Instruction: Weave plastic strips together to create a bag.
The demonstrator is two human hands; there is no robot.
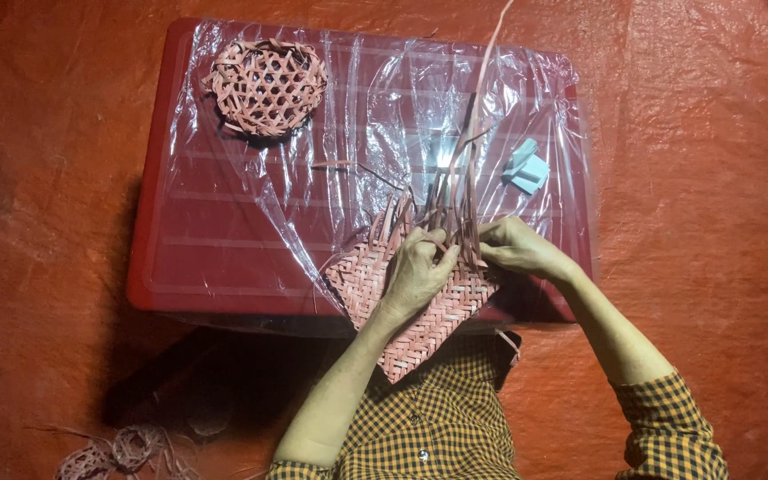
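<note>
A: Item one?

B: Woven mat [375, 284], pinkish strips in a tight herringbone, lying tilted at the near edge of the red plastic lid [224, 222], one corner hanging over toward the lap. Its middle is hidden under the left hand [415, 271].

A: Hands?

B: Left hand lies flat on the mat, fingers bent and close together, tips pressing at the roots of the loose strips [455, 191]. Right hand [513, 247] is just beside it, fingers curled together on the same strip ends; whether it truly pinches one cannot be told, as the fingertips are covered by the strips.

A: The strips?

B: Unwoven ends rising from the mat's far edge, one long strand running out of the top of the view.

A: Remainder?

B: Clear plastic sheet [313, 116], crumpled over the lid. Small open-weave basket [267, 86], far left corner, well apart from the hands. Pale blue folded piece [526, 169], near the strips; its kind is unclear. Strip scraps [122, 453] on the orange tarpaulin [713, 133], bottom left, partly cut off. Checked shirt [437, 418].
</note>
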